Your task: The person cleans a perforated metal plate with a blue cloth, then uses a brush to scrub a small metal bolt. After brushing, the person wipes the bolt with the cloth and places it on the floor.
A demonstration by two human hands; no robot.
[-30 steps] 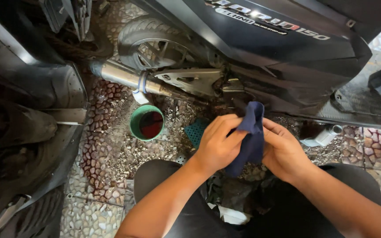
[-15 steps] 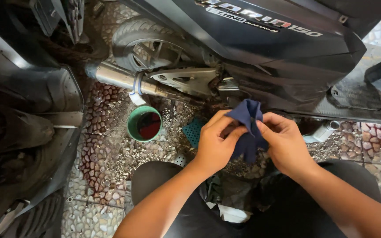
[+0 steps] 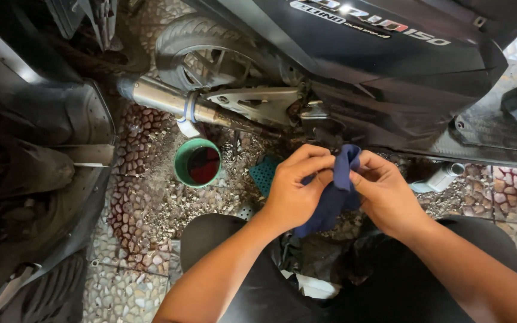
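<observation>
Both my hands grip a dark blue rag [image 3: 337, 194] in front of my knees. My left hand [image 3: 297, 188] pinches the cloth from the left, and my right hand [image 3: 384, 194] pinches it from the right, fingers pressed together at its top fold. The rag hangs down between my palms. Just beyond my hands lies the underside of a black scooter [image 3: 384, 78], with its silver exhaust pipe [image 3: 175, 103] and rear wheel [image 3: 207, 54].
A green cup [image 3: 197, 162] holding dark red liquid stands on the pebbled floor [image 3: 145, 209] left of my hands. A teal perforated piece [image 3: 265, 173] lies behind my left hand. Another dark scooter [image 3: 31, 173] fills the left side. A small grey bottle [image 3: 438, 178] lies at right.
My hands have shifted slightly on the rag, bunching its top between the fingertips. The view has drifted a little; the cup and scooter stay put.
</observation>
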